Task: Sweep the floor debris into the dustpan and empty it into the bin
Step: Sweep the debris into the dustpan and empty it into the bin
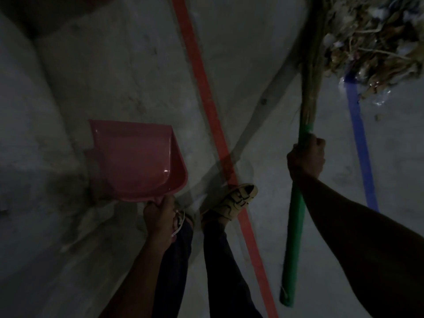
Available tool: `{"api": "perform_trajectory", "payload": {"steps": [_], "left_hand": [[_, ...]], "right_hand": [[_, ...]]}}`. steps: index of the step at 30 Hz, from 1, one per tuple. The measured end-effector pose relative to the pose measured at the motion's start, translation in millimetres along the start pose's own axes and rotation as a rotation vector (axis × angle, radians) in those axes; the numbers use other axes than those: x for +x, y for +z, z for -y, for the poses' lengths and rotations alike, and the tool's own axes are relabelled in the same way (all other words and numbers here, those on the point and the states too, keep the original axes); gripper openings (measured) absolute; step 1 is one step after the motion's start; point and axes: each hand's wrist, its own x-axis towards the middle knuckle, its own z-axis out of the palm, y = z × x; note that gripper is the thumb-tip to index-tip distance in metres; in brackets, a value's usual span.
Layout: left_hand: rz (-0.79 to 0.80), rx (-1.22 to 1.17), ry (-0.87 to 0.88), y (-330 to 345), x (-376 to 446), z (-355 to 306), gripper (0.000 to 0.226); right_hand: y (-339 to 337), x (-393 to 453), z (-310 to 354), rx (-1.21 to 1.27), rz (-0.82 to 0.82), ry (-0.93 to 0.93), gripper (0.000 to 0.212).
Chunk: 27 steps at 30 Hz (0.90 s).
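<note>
I judged the job barely begun. The dustpan [137, 159] looked bare inside, and the debris [369, 40] lay in one heap on the floor [128, 56], well apart from the pan and on the far side of the red line [206, 97] from it. So the sweeping in and the emptying were both left to do, and I saw no bin anywhere.

My left hand [160, 214] had its grip curled round the pan's short handle, holding the pan above the floor with its open mouth facing away from me. My right hand [306, 157] had its grip wrapped on the broom [305, 138] at the top of the green handle, just below the bound bristles, whose tips reached the near edge of the heap.

The pan was smooth, glossy pink plastic, scoop-shaped with raised sides. The broom head was a tight bundle of dry straw-like fibres; its handle looked slick and round. The heap seemed to be brittle leaves, stringy stems and pale scraps. The floor was dull grey concrete, also crossed by a blue line [360, 143]
</note>
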Motion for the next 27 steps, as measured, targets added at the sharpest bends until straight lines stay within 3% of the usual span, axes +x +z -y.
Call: {"api": "perform_trajectory", "payload": {"steps": [3, 6, 11, 15, 20, 24, 27], "left_hand": [[0.064, 0.029, 0.018, 13.8, -19.2, 1.6, 0.041], [0.086, 0.109, 0.054, 32.1, -37.1, -5.7, 0.035], [0.172, 0.214, 0.085, 69.7, -50.7, -22.2, 0.026], [0.232, 0.259, 0.145, 99.1, -62.3, -39.6, 0.027], [0.288, 0.294, 0.208, 137.3, -68.0, -67.7, 0.032], [0.280, 0.338, 0.219, 164.4, -66.6, -86.8, 0.042], [0.302, 0.375, 0.216, 176.4, -65.1, -97.9, 0.039]], "right_hand": [[-17.8, 7.5, -2.3, 0.017, -0.058, -0.009, 0.029], [-28.0, 1.6, -19.6, 0.055, -0.041, -0.130, 0.035], [-29.9, -11.8, -60.3, 0.061, 0.120, -0.181, 0.039], [-40.1, -4.1, -86.3, -0.125, 0.272, -0.181, 0.032], [-58.7, 9.3, -105.7, -0.141, 0.051, -0.081, 0.038], [-71.3, 23.0, -97.7, 0.015, -0.153, 0.045, 0.044], [-75.4, 27.8, -95.3, 0.095, -0.214, 0.134, 0.043]]}}
